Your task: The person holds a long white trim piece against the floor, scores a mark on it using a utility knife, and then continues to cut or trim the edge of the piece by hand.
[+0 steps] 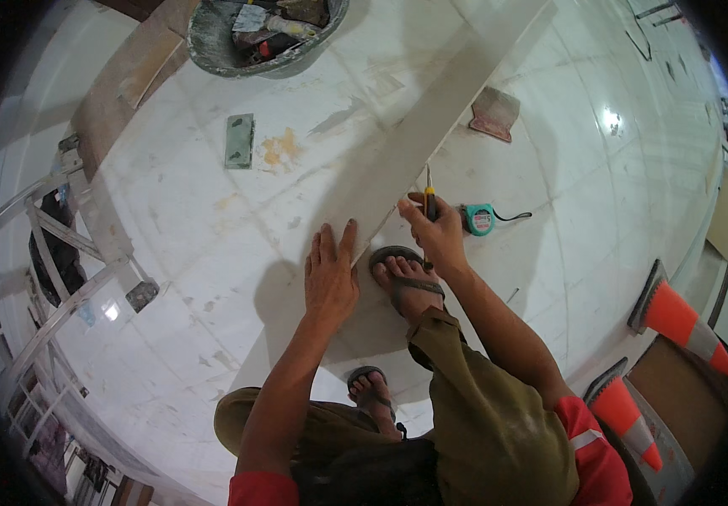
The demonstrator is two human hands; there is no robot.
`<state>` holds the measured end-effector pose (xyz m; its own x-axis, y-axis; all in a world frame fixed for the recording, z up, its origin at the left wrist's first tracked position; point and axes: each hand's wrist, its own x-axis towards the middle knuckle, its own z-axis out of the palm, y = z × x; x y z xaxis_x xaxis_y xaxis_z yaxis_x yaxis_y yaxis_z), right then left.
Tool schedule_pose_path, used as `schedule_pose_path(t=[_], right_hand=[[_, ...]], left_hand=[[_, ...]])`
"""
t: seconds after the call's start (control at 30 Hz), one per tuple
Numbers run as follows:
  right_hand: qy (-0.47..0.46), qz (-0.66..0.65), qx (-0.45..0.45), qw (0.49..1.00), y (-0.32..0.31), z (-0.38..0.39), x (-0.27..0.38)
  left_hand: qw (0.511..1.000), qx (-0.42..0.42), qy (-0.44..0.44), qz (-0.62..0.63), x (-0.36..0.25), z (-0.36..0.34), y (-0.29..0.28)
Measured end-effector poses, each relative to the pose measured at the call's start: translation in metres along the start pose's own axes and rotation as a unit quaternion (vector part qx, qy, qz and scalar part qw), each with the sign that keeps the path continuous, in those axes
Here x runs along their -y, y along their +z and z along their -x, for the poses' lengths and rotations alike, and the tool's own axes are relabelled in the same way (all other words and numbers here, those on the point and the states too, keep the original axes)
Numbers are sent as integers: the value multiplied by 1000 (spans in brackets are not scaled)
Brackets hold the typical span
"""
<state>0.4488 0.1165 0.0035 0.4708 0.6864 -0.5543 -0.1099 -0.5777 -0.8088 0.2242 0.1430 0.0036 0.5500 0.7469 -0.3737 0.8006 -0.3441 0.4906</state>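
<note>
A long pale board (397,156) lies slantwise across the white tiled floor. My left hand (330,274) rests on its near part, fingers stretched out and slightly apart. At the board's right edge, my right hand (441,236) is closed around a slim hand tool (429,202) with a yellow and black handle, which looks like a screwdriver. Its thin metal tip points away from me, close to the board's edge. Just right of that hand sits a teal tape measure (479,219) with a black wrist strap. My sandalled foot (414,287) is beside the board, below the right hand.
A dirty bucket (204,46) of tools stands at the far left. A reddish-brown flat piece (494,114) and a grey-green rectangular block (239,141) lie on the floor. Orange cones (676,316) lie at the right; a metal frame (26,198) stands at the left.
</note>
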Motion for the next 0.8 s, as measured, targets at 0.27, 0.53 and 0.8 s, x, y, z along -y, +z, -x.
schedule_pose_path(t=[0.27, 0.53, 0.8], right_hand=[[136, -124, 16, 983, -1, -14, -11], [153, -197, -1, 968, -7, -36, -4], [173, -141, 1, 975, -17, -34, -4]], left_hand=[[999, -8, -2, -37, -3, -5, 4], [999, -38, 13, -13, 7, -17, 6], [998, -52, -11, -22, 4, -32, 6]])
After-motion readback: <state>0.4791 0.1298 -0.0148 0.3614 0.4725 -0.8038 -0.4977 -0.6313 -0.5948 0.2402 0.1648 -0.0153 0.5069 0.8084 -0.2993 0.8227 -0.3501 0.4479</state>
